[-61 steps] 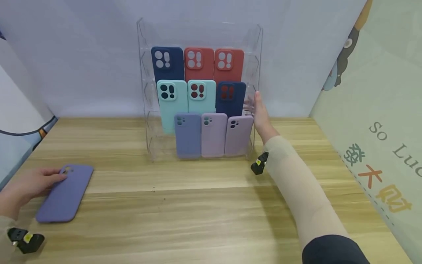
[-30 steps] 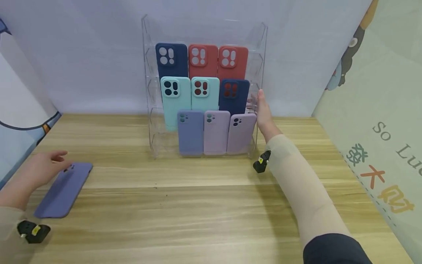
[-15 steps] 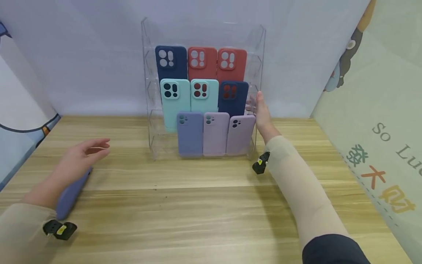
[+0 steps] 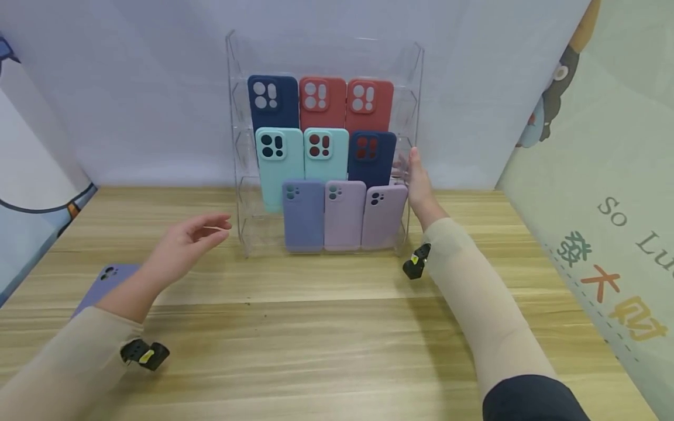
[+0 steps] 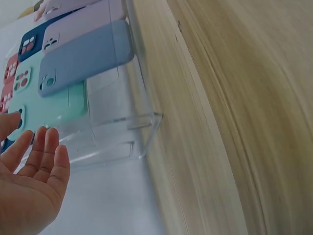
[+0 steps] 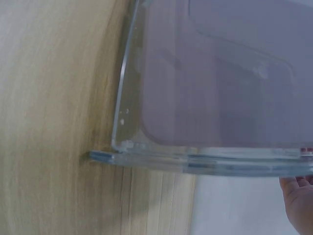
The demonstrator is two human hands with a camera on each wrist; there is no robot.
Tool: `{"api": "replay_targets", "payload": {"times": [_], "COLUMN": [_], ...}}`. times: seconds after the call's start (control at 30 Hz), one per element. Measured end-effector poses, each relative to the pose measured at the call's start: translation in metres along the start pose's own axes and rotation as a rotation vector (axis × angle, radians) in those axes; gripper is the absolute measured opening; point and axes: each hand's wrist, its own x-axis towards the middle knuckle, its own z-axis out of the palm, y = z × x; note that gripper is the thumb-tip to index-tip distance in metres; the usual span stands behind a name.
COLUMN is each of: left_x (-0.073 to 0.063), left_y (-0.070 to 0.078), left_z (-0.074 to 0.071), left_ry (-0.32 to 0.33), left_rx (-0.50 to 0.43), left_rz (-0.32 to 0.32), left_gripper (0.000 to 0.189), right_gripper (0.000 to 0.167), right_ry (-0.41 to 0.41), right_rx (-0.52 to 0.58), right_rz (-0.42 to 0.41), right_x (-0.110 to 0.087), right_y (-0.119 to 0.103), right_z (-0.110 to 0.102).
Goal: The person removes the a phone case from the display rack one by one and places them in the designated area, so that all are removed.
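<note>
A clear acrylic display rack (image 4: 258, 234) stands on the table with phone cases in three stepped rows. My left hand (image 4: 181, 248) is in the air just left of the rack, fingers loosely bent and holding nothing; in the left wrist view its fingers lie before the light-blue case (image 5: 73, 105). Beneath my left forearm, partly hidden, lies a purple phone case (image 4: 107, 280). My right hand (image 4: 421, 187) holds the rack's right side, thumb up outside, fingers showing through the clear plastic. The pale pink case (image 4: 385, 217) sits beside it.
Upper rows hold a navy case (image 4: 274, 99), red cases (image 4: 368, 93), mint cases (image 4: 279, 175) and another navy case (image 4: 372, 161). The bottom row also has a light-pink case (image 4: 344, 216). Behind is a white backdrop (image 4: 158, 93); a printed cloth (image 4: 595, 175) borders the wooden table (image 4: 337, 351) at right.
My left hand has let go of the purple case, leaving it on the table, and moved right and farther from me toward the rack. My right hand stays at the rack's side.
</note>
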Motion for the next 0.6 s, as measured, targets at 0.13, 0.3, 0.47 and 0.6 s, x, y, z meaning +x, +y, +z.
{"api": "replay_targets", "payload": {"times": [0.13, 0.3, 0.47, 0.6], "left_x": [0.009, 0.02, 0.031, 0.039], "left_y": [0.005, 0.008, 0.015, 0.016], "left_z": [0.009, 0.019, 0.028, 0.035], "left_ry": [-0.012, -0.017, -0.005, -0.002], "left_rx": [-0.027, -0.07, -0.137, -0.177], "left_rz": [0.0, -0.006, 0.03, 0.049], "left_gripper": [0.045, 0.045, 0.042, 0.042], "right_gripper": [0.074, 0.074, 0.073, 0.074], "right_ry": [-0.01, -0.011, -0.013, -0.008], "right_rx": [0.018, -0.001, 0.015, 0.005], "right_rz": [0.008, 0.014, 0.006, 0.007], "right_x": [0.001, 0.001, 0.002, 0.001], "right_y": [0.0, -0.002, -0.002, 0.0], "right_z": [0.0, 0.001, 0.0, -0.001]}}
